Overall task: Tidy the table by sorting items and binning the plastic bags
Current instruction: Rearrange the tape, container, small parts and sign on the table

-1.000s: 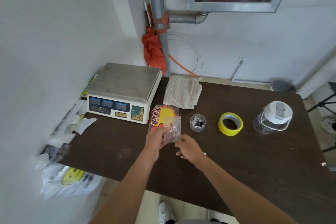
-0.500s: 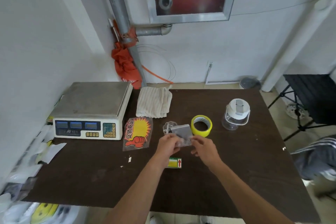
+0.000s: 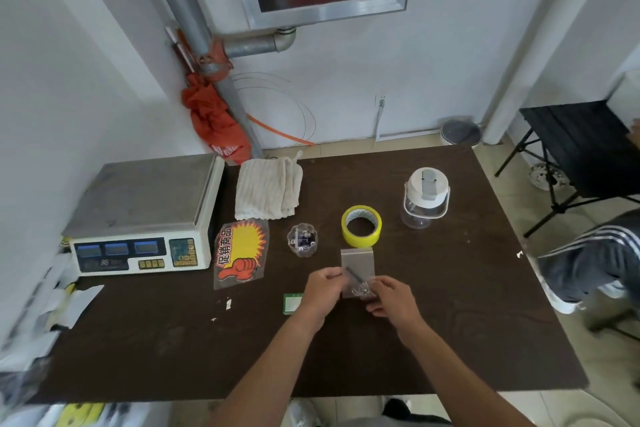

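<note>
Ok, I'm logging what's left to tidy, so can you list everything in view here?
table: 1, dark brown, under everything
scale: 1, white and grey, rear left
towel: 1, cream, right of scale
promo sticker: 1, red-yellow, before towel
container: 1, clear, centre
tape roll: 1, yellow, right of container
jar: 1, clear, white lid, rear right
small bag: 1, clear, held before tape roll
card: 1, green-edged, left of small bag
left hand: 1, bare, pinches small bag
right hand: 1, bare, pinches small bag

Clear plastic bag point(image 3: 357, 262) in the pinch of left hand point(image 3: 320, 293) and right hand point(image 3: 393, 300), just above the dark table point(image 3: 485, 305)
</note>
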### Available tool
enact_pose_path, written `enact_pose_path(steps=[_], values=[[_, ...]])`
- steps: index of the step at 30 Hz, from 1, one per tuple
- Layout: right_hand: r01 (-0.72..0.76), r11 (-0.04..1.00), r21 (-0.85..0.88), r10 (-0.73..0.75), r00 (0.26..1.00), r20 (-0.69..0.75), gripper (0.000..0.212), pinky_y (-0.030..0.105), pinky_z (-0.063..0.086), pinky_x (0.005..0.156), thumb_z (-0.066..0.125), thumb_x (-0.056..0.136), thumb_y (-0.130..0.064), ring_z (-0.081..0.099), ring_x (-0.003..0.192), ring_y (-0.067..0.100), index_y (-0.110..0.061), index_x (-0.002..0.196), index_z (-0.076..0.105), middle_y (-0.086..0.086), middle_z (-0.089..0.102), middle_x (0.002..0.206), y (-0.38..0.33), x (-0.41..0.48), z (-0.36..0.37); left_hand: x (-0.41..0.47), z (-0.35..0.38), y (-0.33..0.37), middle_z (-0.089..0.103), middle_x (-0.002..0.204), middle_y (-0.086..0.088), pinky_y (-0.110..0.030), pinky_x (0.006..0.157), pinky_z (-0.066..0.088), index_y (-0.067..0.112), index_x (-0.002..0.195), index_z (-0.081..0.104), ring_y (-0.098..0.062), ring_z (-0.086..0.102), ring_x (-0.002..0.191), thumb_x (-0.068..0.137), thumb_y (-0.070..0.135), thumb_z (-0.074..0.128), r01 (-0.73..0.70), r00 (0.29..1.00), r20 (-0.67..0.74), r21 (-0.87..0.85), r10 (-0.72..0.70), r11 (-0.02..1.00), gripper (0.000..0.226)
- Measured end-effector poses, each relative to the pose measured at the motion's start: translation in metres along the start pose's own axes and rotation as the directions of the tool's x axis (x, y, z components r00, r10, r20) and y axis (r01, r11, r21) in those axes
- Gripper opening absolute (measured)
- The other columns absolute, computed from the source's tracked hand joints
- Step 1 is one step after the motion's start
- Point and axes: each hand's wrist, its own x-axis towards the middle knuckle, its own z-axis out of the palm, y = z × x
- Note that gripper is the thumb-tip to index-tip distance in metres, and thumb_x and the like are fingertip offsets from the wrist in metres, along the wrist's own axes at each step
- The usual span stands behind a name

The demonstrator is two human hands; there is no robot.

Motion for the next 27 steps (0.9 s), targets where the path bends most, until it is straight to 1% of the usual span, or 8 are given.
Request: enact_pose_path(steps=[4,7,10,13,16,18,21,27], values=[[-0.042,0.999,-0.009,0.042,0.999,0.013,0.013,0.041,0.060,0.085,0.055,0.101,-0.026,0.072,0.083,0.023,-0.025,0.103,0.068,0.004,0.075,0.094,0.011,0.003,0.001,0.003,0.002,-0.012,0.064,0.127,-0.005,-0.039,0.106,0.049,0.008,0.139,0.057,-0.018,0.060,0.115,0.093,0.019,0.065,0.037,0.999,-0.016,0.093,-0.036,0.995,0.048],[-0.046,0.997,-0.055,0.045,0.999,-0.017,0.014,0.035,0.058,0.076,0.053,0.102,-0.026,0.070,0.077,0.020,-0.023,0.102,0.067,0.005,0.075,0.091,0.018,0.004,0.002,0.002,0.002,-0.016,0.064,0.132,-0.005,-0.041,0.109,0.047,0.012,0.142,0.056,-0.019,0.060,0.120,0.092,0.021,0.064,0.044,0.999,-0.010,0.154,-0.043,0.987,0.052],[-0.052,0.989,-0.140,0.042,0.997,-0.068,0.015,0.031,0.056,0.068,0.052,0.103,-0.027,0.070,0.076,0.018,-0.023,0.105,0.066,0.004,0.074,0.089,0.024,0.006,-0.002,0.002,-0.001,-0.017,0.066,0.127,-0.004,-0.041,0.108,0.048,0.015,0.137,0.059,-0.017,0.062,0.117,0.094,0.021,0.062,0.042,0.999,-0.014,0.159,-0.040,0.986,0.043],[-0.078,0.970,-0.231,0.055,0.993,-0.105,0.016,0.031,0.058,0.069,0.051,0.103,-0.028,0.070,0.076,0.017,-0.021,0.109,0.064,0.003,0.072,0.089,0.030,0.009,-0.009,0.004,-0.007,-0.016,0.068,0.119,-0.001,-0.039,0.104,0.050,0.021,0.119,0.066,-0.016,0.062,0.111,0.095,0.018,0.060,0.025,0.999,-0.045,0.143,-0.018,0.989,0.025],[-0.075,0.923,-0.378,0.015,0.987,-0.159,0.016,0.032,0.060,0.070,0.051,0.103,-0.032,0.068,0.077,0.014,-0.020,0.110,0.059,0.000,0.067,0.089,0.034,0.009,-0.012,0.008,-0.015,-0.013,0.069,0.112,-0.001,-0.034,0.093,0.052,0.022,0.106,0.069,-0.015,0.064,0.105,0.097,0.018,0.059,0.014,0.996,-0.086,0.095,-0.006,0.995,0.014],[-0.079,0.891,-0.447,-0.015,0.979,-0.203,0.013,0.031,0.056,0.066,0.052,0.102,-0.034,0.064,0.076,0.011,-0.021,0.107,0.053,-0.003,0.063,0.086,0.033,0.005,-0.013,0.009,-0.019,-0.012,0.070,0.108,0.000,-0.033,0.094,0.053,0.022,0.102,0.069,-0.014,0.065,0.102,0.098,0.019,0.059,0.013,0.995,-0.103,0.048,-0.008,0.999,0.012],[-0.084,0.864,-0.497,-0.044,0.970,-0.240,0.015,0.028,0.043,0.055,0.054,0.101,-0.033,0.058,0.071,0.010,-0.019,0.104,0.052,-0.003,0.060,0.082,0.031,0.001,-0.013,0.011,-0.026,-0.013,0.070,0.108,0.000,-0.036,0.098,0.054,0.023,0.100,0.069,-0.013,0.066,0.101,0.099,0.020,0.058,0.018,0.992,-0.123,0.018,-0.016,1.000,0.011],[-0.066,0.868,-0.493,-0.080,0.959,-0.271,0.014,0.034,0.047,0.065,0.053,0.100,-0.030,0.061,0.078,0.021,-0.017,0.102,0.051,0.005,0.064,0.089,0.027,0.000,-0.004,0.011,-0.036,-0.015,0.070,0.108,-0.001,-0.036,0.098,0.055,0.022,0.101,0.068,-0.013,0.066,0.102,0.100,0.021,0.058,0.016,0.992,-0.128,-0.026,-0.019,1.000,0.011]])
